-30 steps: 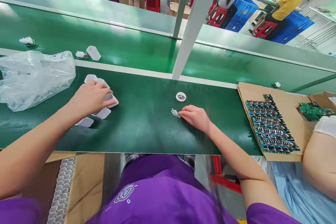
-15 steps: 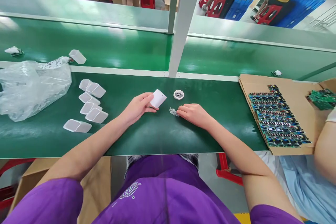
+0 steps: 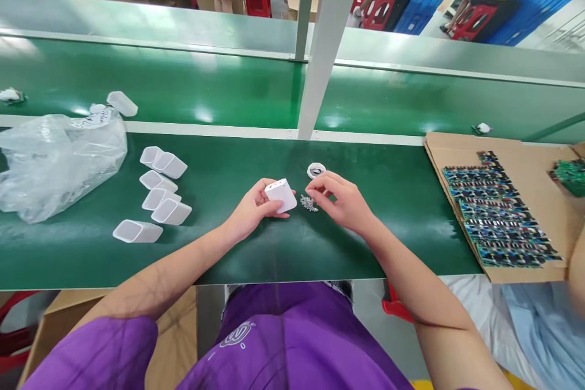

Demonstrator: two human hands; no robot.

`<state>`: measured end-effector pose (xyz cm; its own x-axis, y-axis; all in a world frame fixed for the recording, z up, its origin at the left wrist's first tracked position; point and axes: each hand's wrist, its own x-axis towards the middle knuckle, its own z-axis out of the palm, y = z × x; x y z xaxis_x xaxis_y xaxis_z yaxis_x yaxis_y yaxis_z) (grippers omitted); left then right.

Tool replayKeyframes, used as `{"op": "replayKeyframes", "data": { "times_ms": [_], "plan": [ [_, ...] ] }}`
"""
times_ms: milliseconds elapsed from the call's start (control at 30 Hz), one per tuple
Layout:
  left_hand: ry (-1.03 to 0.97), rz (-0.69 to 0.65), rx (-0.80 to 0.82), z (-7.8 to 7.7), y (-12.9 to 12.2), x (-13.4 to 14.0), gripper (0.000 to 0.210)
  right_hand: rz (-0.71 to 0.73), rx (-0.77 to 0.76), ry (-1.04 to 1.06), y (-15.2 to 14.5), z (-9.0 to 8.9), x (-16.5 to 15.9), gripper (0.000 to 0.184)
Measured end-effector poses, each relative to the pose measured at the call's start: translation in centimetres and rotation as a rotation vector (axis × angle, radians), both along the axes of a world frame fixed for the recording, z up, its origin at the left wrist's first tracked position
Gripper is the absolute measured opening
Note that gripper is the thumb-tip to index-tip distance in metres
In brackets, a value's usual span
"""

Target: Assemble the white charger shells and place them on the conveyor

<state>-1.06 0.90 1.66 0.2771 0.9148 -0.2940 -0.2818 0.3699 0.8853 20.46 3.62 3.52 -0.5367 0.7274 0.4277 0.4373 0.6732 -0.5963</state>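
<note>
My left hand (image 3: 256, 204) grips a white plastic housing (image 3: 281, 196), tilted so that small openings along its top end show. Just right of it, my right hand (image 3: 337, 198) is raised over a little pile of small clear pieces (image 3: 309, 203) on the green table. Its thumb and fingertips are pinched together; whatever is between them is too small to make out. Behind that hand lies a round white ring-shaped item (image 3: 316, 170) with a dark centre. Several hollow white plastic sleeves (image 3: 171, 211) lie on the table to the left.
A crumpled clear plastic bag (image 3: 64, 161) lies at the far left. At the right, a cardboard sheet (image 3: 543, 195) carries rows of circuit boards (image 3: 503, 213). A white post (image 3: 326, 42) rises behind my hands. Part of another person's arm (image 3: 578, 268) shows at the right edge.
My left hand has turned the housing so its end with openings shows. The right hand has lifted off the pile of small pieces with its fingertips pinched. The view has shifted slightly.
</note>
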Motion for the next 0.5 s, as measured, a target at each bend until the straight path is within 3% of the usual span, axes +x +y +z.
{"op": "replayKeyframes", "data": {
  "times_ms": [167,300,500],
  "plan": [
    [0.092,0.051,0.137,-0.1,-0.5,-0.1,0.048,-0.113,0.004,0.250,-1.1,0.6,-3.7,0.013],
    [0.141,0.050,0.149,0.0,-0.7,-0.1,0.051,-0.189,0.125,0.250,-1.7,0.0,-4.2,0.011],
    [0.193,0.052,0.185,-0.1,-0.9,-0.1,0.049,-0.189,0.218,0.215,-2.2,-0.5,-3.8,0.014]
  ]
}}
